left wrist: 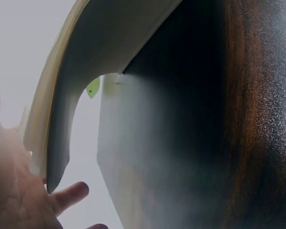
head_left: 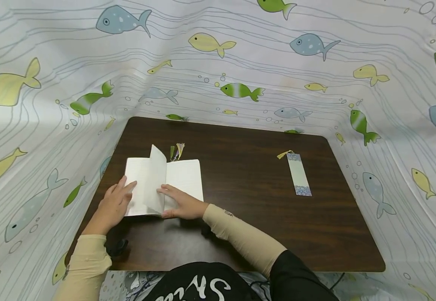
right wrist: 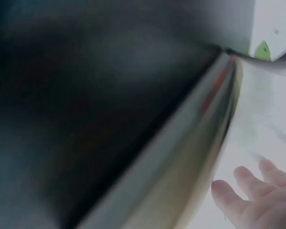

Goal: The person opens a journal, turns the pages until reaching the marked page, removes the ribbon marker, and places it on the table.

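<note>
An open notebook (head_left: 184, 173) with white pages lies at the table's left side. One loose page (head_left: 154, 177) stands up near the middle, its top corner raised. My left hand (head_left: 114, 202) grips the notebook's left edge; in the left wrist view, fingers reach below the bent dark cover (left wrist: 81, 57), which arches off the table. My right hand (head_left: 184, 203) rests on the right-hand page by the lower edge, fingers extended toward the standing page. In the right wrist view, these fingers (right wrist: 250, 183) lie loosely over the white paper. Tassels (head_left: 180, 149) poke out beyond the notebook's top edge.
A bookmark (head_left: 299, 173) with blue patterned ends and a yellow tassel (head_left: 283, 154) lies on the right part of the dark wooden table (head_left: 240, 167). Fish-patterned cloth (head_left: 255, 67) rises around the table's far and side edges.
</note>
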Tool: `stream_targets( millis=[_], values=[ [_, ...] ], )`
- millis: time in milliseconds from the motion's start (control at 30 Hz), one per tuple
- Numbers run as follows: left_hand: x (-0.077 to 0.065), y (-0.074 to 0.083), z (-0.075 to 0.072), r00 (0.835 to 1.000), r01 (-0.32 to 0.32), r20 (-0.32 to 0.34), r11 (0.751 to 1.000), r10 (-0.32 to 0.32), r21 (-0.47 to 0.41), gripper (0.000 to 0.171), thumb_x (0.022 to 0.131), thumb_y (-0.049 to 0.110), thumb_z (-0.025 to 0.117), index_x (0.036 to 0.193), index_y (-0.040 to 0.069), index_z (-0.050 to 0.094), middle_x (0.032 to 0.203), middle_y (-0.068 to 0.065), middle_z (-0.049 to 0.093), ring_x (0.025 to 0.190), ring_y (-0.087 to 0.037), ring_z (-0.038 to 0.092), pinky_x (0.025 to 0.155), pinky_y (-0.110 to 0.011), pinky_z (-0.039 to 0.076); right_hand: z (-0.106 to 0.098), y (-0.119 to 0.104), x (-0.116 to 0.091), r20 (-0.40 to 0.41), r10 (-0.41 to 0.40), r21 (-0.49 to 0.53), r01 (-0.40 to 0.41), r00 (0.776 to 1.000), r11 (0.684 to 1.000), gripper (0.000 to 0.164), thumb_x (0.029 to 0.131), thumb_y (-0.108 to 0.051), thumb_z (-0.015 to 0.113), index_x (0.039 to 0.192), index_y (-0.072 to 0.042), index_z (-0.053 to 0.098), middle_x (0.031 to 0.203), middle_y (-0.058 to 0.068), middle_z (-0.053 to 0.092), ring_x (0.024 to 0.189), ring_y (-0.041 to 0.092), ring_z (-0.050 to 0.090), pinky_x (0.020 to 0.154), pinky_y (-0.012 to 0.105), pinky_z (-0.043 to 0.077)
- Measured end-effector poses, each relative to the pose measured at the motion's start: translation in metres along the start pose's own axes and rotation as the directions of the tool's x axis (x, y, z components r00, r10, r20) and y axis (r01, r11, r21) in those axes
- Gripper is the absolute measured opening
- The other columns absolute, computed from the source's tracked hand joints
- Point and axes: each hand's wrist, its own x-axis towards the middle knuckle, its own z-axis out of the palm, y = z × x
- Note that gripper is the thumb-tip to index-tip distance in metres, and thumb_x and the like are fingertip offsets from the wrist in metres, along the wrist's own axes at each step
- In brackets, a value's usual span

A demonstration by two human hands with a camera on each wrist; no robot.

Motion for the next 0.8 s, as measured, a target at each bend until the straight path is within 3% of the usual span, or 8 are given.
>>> stream_targets(
  millis=[200,400,467,600,700,800],
  values=[
    [0.0,0.0,-0.003,1.0,-0.005,-0.018,0.993,0.003,-0.115,0.065,0.106,0.041,0.014,0.152,-0.005,0.015,0.16,-0.024,0.007,0.139,-0.057,0.01,0.099,-0.079,0.013,0.014,-0.002,0.006,0.046,-0.053,-0.255,0.063,0.998,0.965,0.059,0.095,-0.04,0.059,0.148,-0.02,0.04,0.16,0.01,0.022,0.147,0.02,0.021,0.116,0.033,0.026],
    [0.005,-0.003,-0.001,0.999,0.035,-0.012,0.994,-0.036,-0.101,0.086,0.101,0.044,0.044,0.153,0.001,-0.008,0.156,-0.033,0.009,0.137,-0.058,0.017,0.101,-0.075,0.021,0.015,-0.003,0.005,0.07,-0.059,-0.304,0.078,0.996,0.949,0.057,0.097,-0.039,0.056,0.149,-0.024,0.038,0.16,0.009,0.019,0.146,0.02,0.021,0.114,0.036,0.03],
    [0.005,-0.005,0.001,1.0,0.029,-0.006,0.998,-0.029,-0.055,0.091,0.098,0.045,0.052,0.154,0.001,-0.005,0.156,-0.031,0.008,0.137,-0.057,0.018,0.101,-0.074,0.022,0.014,-0.003,0.006,0.075,-0.064,-0.312,0.085,0.995,0.946,0.056,0.098,-0.039,0.055,0.149,-0.024,0.038,0.16,0.009,0.019,0.146,0.019,0.023,0.113,0.037,0.032],
    [0.005,-0.007,0.004,1.0,0.017,0.011,0.999,-0.018,0.034,0.083,0.097,0.045,0.053,0.155,0.003,0.011,0.158,-0.03,0.005,0.138,-0.056,0.014,0.099,-0.077,0.02,0.012,0.002,0.005,0.083,-0.05,-0.298,0.072,0.995,0.952,0.055,0.099,-0.037,0.054,0.149,-0.023,0.038,0.16,0.008,0.02,0.146,0.018,0.024,0.113,0.034,0.033],
    [0.005,-0.007,0.004,1.0,0.025,0.01,0.998,-0.025,0.065,0.078,0.097,0.047,0.053,0.154,0.006,0.019,0.157,-0.032,0.004,0.137,-0.057,0.013,0.096,-0.079,0.02,0.007,0.009,0.001,0.072,0.003,-0.29,0.018,0.997,0.957,0.056,0.099,-0.034,0.055,0.15,-0.021,0.037,0.16,0.007,0.022,0.146,0.017,0.024,0.113,0.03,0.032],
    [0.003,-0.007,0.004,1.0,0.028,0.009,0.997,-0.029,0.068,0.077,0.096,0.046,0.054,0.153,0.005,0.021,0.157,-0.032,0.003,0.137,-0.058,0.012,0.095,-0.08,0.02,0.001,0.022,-0.008,0.041,0.07,-0.363,-0.051,0.997,0.931,0.059,0.096,-0.032,0.06,0.149,-0.016,0.038,0.158,0.01,0.027,0.146,0.019,0.026,0.114,0.032,0.032]
  ],
)
